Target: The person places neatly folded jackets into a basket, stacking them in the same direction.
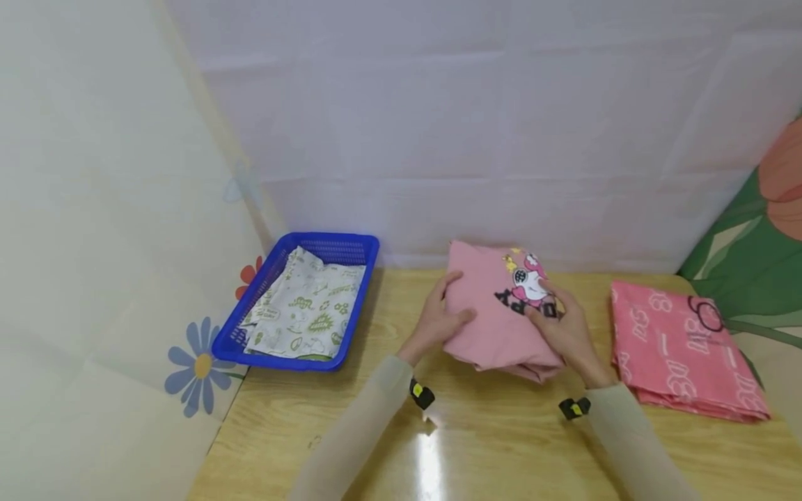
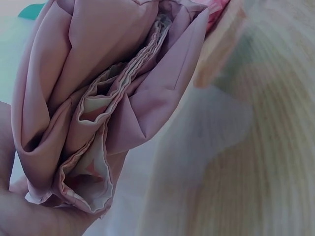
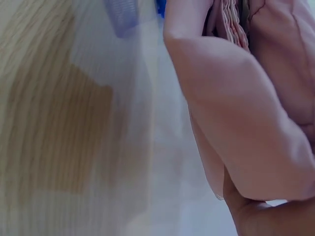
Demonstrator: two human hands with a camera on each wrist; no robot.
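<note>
Your left hand and right hand grasp opposite sides of one pink cloth, held between them and apparently raised above the one table. Its folding looks largely done, the layers gathered into a bundle not yet set down. To the left of your hands: one blue basket with white printed cloth, pieces uncountable; to their right: one folded rose cloth

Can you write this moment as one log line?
left hand, right hand: hold pale pink cloth; blue basket: white cloth inside; bright pink cloth: on table
</note>
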